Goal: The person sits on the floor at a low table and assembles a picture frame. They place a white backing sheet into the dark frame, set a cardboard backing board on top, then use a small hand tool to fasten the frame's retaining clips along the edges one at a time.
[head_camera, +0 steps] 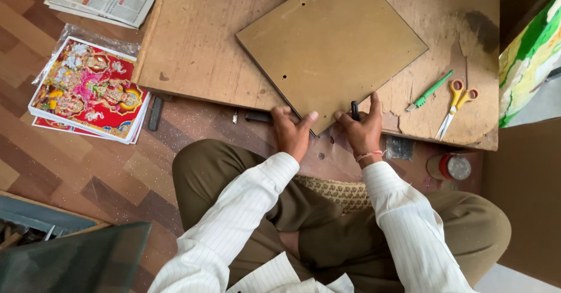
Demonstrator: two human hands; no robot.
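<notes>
**Backing Board Gripped at Its Near Corner**

Where the low wooden worktable (193, 53) meets the patterned floor, a seated person works. Square brown backing board (330, 42): lies flat on the worktable, turned diamond-wise, near corner overhanging toward the lap. Stack of colourful religious prints (87, 88): on the floor, left of the worktable. Left hand (290, 132): fingers clamped on the board's near left edge. Right hand (363, 130): closed around a small dark tool (354, 110), pressed against the near right edge. Orange-handled scissors (456, 103) and green cutter (429, 91): side by side, right of the board.
</notes>
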